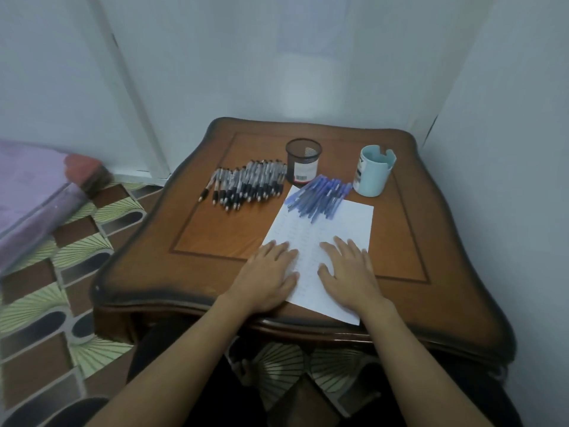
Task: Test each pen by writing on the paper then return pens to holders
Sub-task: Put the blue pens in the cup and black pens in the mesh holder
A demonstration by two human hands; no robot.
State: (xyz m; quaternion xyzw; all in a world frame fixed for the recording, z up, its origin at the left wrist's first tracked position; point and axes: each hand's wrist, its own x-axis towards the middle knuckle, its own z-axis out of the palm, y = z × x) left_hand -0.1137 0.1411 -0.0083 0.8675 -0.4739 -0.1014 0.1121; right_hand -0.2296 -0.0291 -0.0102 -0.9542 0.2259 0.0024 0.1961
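- The left hand (268, 278) lies flat, palm down, fingers straight and a little spread, gripping nothing. Its fingertips rest on the left edge of the white sheet of paper (338, 226) and its heel on the wood beside it.
- The right hand (348, 272) is flat and released too, fingers fanned, resting squarely on the near half of the sheet.
- The paper sits at a slant on the brown wooden table with dark scalloped edges (215, 238), its near corner reaching the table's front rim. Faint rows of marks cover it, too small to read.
- A heap of blue pens (320, 195) lies across the far end of the sheet, partly on the paper.
- A bigger heap of black-and-silver pens with dark grips (246, 183) lies on the wood to the left, apart from the paper.
- The black wire-mesh pen holder (303, 160) stands upright between the two heaps, just behind them.
- The pale blue plastic holder with a notched rim (372, 172) stands upright to the right, near the blue pens.
- A purple mattress (30, 192) lies at the left on a green-and-brown patterned floor (61, 272).
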